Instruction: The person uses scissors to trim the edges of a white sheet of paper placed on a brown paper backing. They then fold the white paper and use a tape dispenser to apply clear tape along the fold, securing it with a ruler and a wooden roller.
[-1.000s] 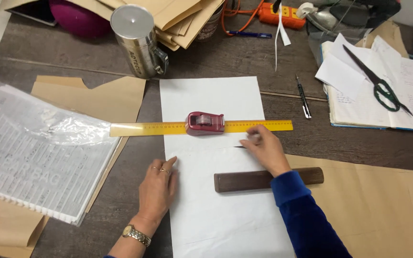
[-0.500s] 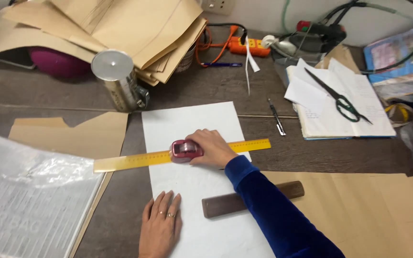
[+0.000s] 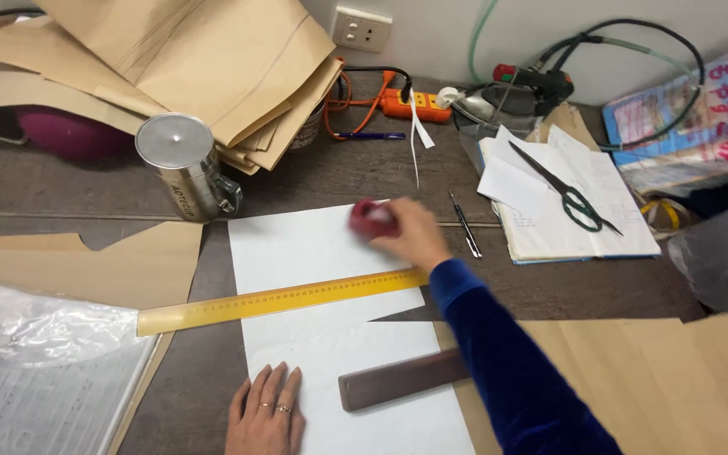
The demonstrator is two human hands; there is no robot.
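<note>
A small dark-red weight (image 3: 372,217), rounded and blurred in the frame, sits in the right hand (image 3: 410,236) over the far right corner of a white paper sheet (image 3: 313,253) that lies in the middle of the table (image 3: 339,173). The right hand's grip is closed around the red piece from its right side, fingers curled over it; whether it touches the paper or is lifted just off it cannot be told. The right arm, in a deep blue velvet sleeve (image 3: 507,362), reaches forward from the near right edge of the table, crossing over the right end of a dark brown wooden bar (image 3: 402,379) that lies on the near part of the sheet.

A long yellow ruler (image 3: 280,299) lies slanted across the paper, its left end sticking out past the sheet's left edge onto brown pattern paper (image 3: 120,270), its right end just beside the blue sleeve. The left hand (image 3: 267,413) rests flat, palm down, fingers spread and holding nothing, on the near left corner of the sheet, a ring on one finger.

Toward the far left of the table stands a metal canister (image 3: 183,168), and black scissors (image 3: 566,194) lie on an open notebook (image 3: 575,219) toward the right edge.
</note>
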